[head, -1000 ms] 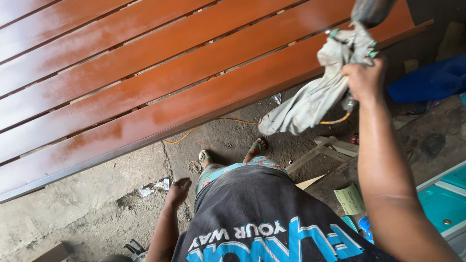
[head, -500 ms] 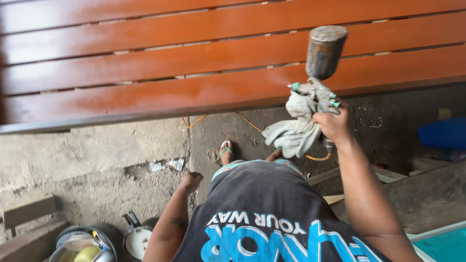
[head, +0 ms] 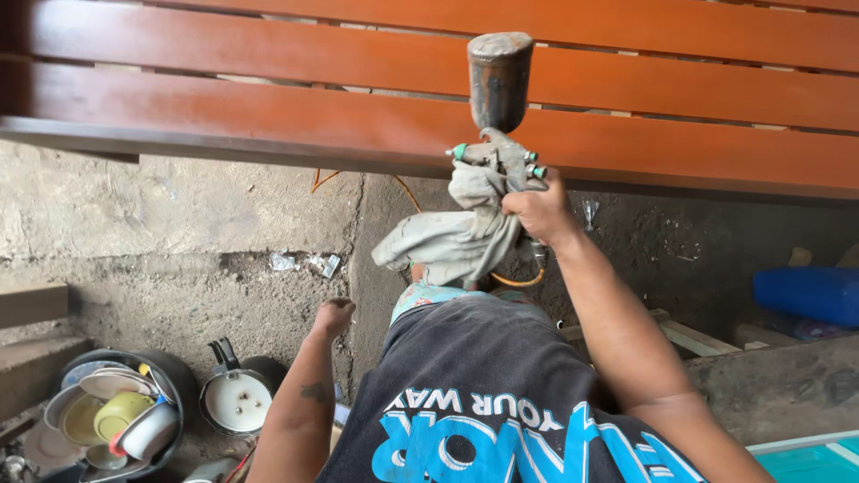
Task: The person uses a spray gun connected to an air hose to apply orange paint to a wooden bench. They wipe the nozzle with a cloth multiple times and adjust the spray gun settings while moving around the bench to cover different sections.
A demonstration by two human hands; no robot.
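Spray gun held up at the front edge of a slatted brown panel.

The right hand (head: 537, 213) is clenched around 1 spray gun (head: 497, 134), its handle wrapped in 1 grey rag (head: 452, 240); the gun's metal cup stands upright, overlapping the lowest of 3 visible glossy slats (head: 224, 116), just above the panel's front edge. The left hand (head: 335, 315) hangs low beside the hip, fingers curled into a loose fist, holding nothing. Below the panel edge, bare concrete floor (head: 161, 215) lies open to the left. At lower left sit 1 tub of stacked dishes (head: 112, 416) and 1 lidded pan (head: 234, 400); 1 blue container (head: 807, 295) lies at right.
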